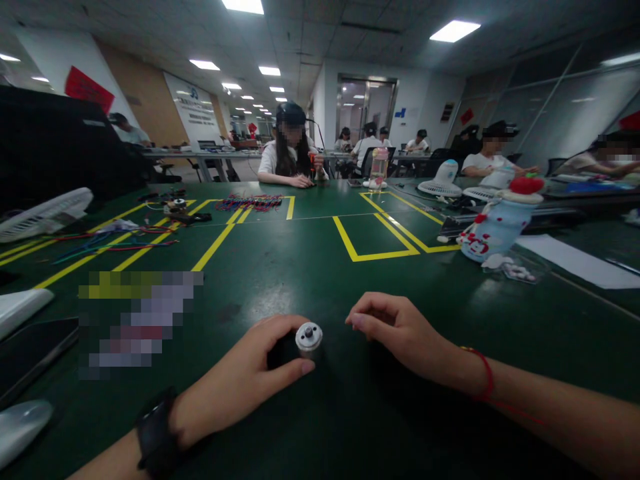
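Observation:
A small silver cylindrical motor (309,339) stands upright near the front middle of the green table, its round end face with a short shaft and dark holes turned up. My left hand (253,367) grips it from the left, thumb on the near side and fingers round the far side. To the right of the motor and apart from it, my right hand (407,333) is held with fingers curled and thumb and fingertips together. Whether something tiny sits in that pinch is hidden.
Loose coloured wires (135,237) and a bundle of wires (247,203) lie at the back left. A light blue bottle (497,223) stands at the right beside a small clear bag (513,269). A black phone-like slab (35,353) lies left. A person (287,150) sits opposite.

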Action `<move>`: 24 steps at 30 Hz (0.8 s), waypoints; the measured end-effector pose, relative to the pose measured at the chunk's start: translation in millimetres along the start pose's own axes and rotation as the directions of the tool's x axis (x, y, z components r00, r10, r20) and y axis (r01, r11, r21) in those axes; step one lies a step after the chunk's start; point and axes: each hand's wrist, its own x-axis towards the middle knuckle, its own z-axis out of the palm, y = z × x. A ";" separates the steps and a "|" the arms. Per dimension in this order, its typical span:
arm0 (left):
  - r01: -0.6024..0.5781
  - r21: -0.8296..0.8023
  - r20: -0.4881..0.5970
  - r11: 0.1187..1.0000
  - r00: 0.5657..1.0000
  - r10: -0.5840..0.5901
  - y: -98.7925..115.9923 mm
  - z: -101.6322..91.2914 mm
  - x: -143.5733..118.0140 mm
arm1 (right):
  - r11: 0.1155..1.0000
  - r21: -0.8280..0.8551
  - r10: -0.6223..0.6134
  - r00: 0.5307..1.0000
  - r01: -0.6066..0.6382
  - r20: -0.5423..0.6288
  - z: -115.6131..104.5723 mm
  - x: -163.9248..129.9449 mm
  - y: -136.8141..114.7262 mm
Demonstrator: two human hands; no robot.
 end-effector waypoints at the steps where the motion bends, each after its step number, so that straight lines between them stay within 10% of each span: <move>1: 0.007 0.002 -0.003 1.000 1.000 -0.007 -0.3 0.0 -0.4 | 0.997 0.061 0.055 0.998 -0.054 -0.019 -2.1 -1.2 5.4; 17: 0.046 0.045 -0.039 0.998 0.998 -0.044 -1.8 0.1 -2.2 | 0.976 0.177 0.136 0.990 -0.128 -0.030 -2.8 -2.5 15.4; 24: -0.004 0.030 -0.026 1.000 1.000 0.005 -0.4 -0.1 -0.4 | 0.981 -0.186 -0.019 0.989 0.047 0.147 1.4 4.1 3.2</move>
